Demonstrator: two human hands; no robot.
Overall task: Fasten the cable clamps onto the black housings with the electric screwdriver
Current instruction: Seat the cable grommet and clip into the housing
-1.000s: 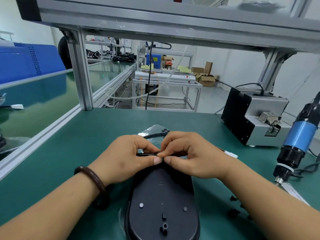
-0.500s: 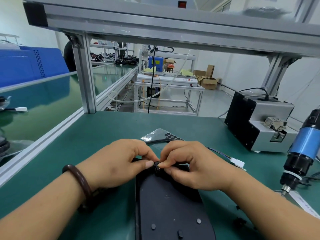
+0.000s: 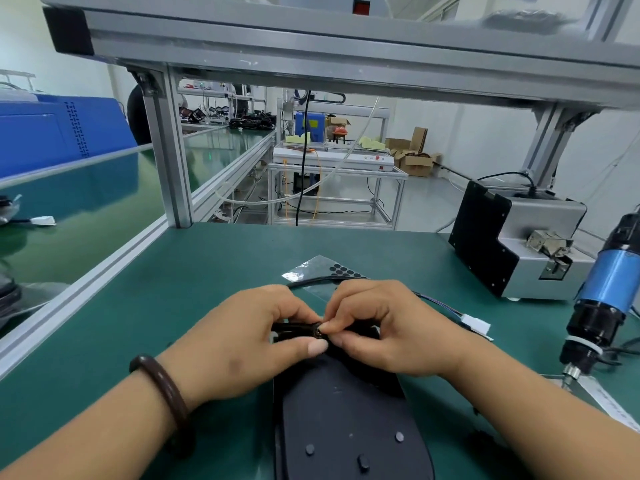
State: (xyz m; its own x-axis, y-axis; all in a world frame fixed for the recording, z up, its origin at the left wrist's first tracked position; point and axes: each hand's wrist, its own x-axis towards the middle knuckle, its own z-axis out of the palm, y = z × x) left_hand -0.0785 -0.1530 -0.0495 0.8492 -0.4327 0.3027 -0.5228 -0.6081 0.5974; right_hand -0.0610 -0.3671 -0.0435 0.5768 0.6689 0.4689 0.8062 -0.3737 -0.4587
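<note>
A black oval housing (image 3: 346, 420) lies flat on the green mat, its far end under my hands. My left hand (image 3: 242, 344) and my right hand (image 3: 377, 330) meet over that end, fingertips pinching a small black cable clamp (image 3: 316, 330) on a black cable (image 3: 311, 281). The cable loops away behind my hands and ends in thin coloured wires with a white connector (image 3: 476, 323) at the right. The electric screwdriver (image 3: 602, 299), blue and black, hangs tip down at the right edge, untouched.
A grey and black screw feeder box (image 3: 519, 237) stands at the back right. A clear bag of black round pads (image 3: 322, 271) lies behind my hands. Small black parts (image 3: 481, 438) lie right of the housing. An aluminium frame post (image 3: 173, 161) rises at the back left.
The view has tilted up and the housing sits lower in frame. My fingertips have shifted from holding the cable above the housing down onto the clamp at its far end.
</note>
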